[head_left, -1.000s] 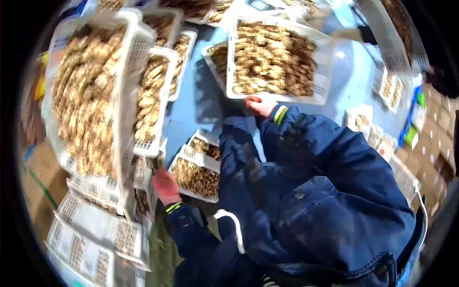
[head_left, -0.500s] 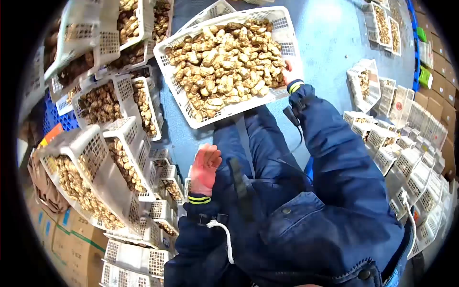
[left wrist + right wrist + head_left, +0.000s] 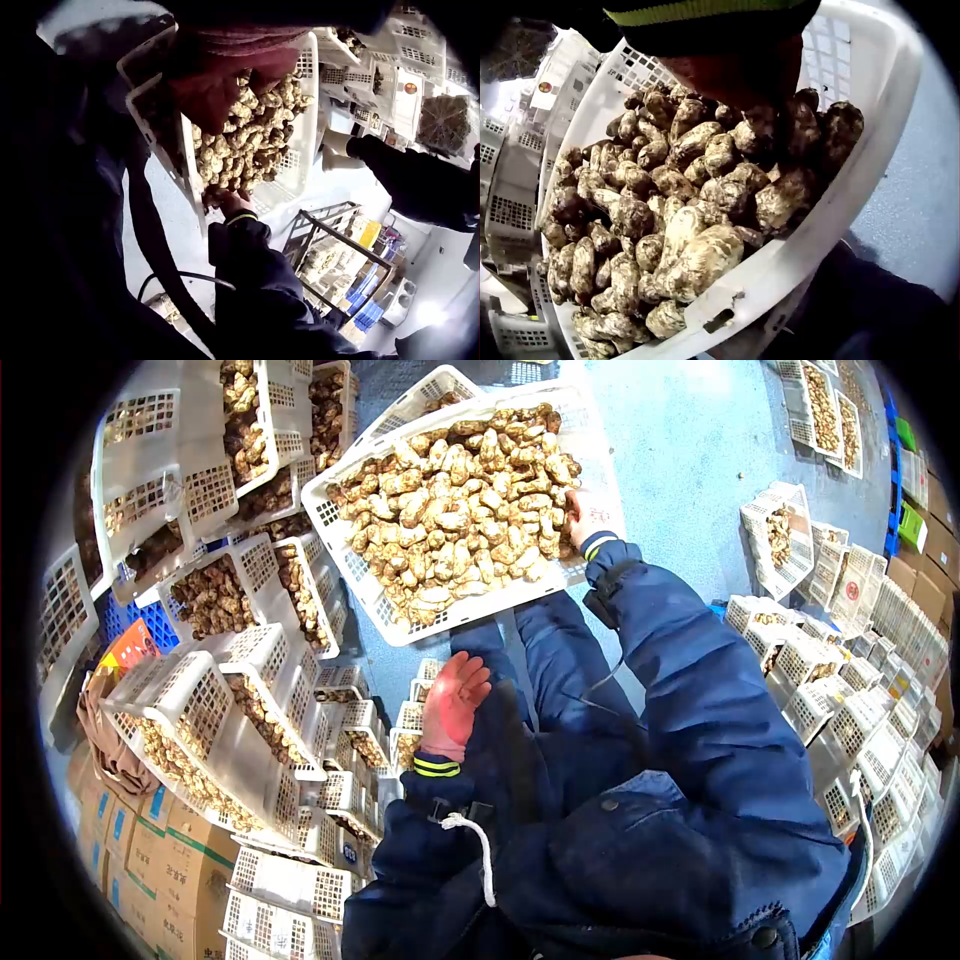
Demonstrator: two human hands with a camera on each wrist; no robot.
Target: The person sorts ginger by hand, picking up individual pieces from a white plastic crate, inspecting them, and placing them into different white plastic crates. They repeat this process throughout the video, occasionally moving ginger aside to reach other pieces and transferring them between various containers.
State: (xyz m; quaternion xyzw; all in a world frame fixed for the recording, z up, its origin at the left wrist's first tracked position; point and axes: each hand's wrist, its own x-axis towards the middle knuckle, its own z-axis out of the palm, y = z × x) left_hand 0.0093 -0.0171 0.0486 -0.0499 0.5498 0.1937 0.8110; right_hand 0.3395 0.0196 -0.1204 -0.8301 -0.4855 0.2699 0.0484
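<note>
A white plastic basket (image 3: 597, 435) full of stubby, dirt-marked mushrooms (image 3: 450, 510) stands in front of the person, at a slant across the blue floor. The right hand (image 3: 583, 518) reaches over its right side, fingertips right at the mushrooms. In the right wrist view that hand (image 3: 739, 75) is a dark shape above the pile, its fingers hidden in shadow. The left hand (image 3: 455, 705) hangs in the air before the legs, fingers loosely bent and holding nothing. Another white basket (image 3: 425, 398) partly shows behind the full one.
Stacked white baskets (image 3: 235, 750) of mushrooms crowd the left side, with cardboard boxes (image 3: 165, 860) below. More baskets (image 3: 850, 710) line the right. Blue floor (image 3: 675, 490) lies right of the full basket. A metal-framed rack (image 3: 337, 259) shows in the left wrist view.
The head view has swung and steadied. The right hand has gone from the basket's near rim to its right side. The left hand has come up from the lower left to before the legs.
</note>
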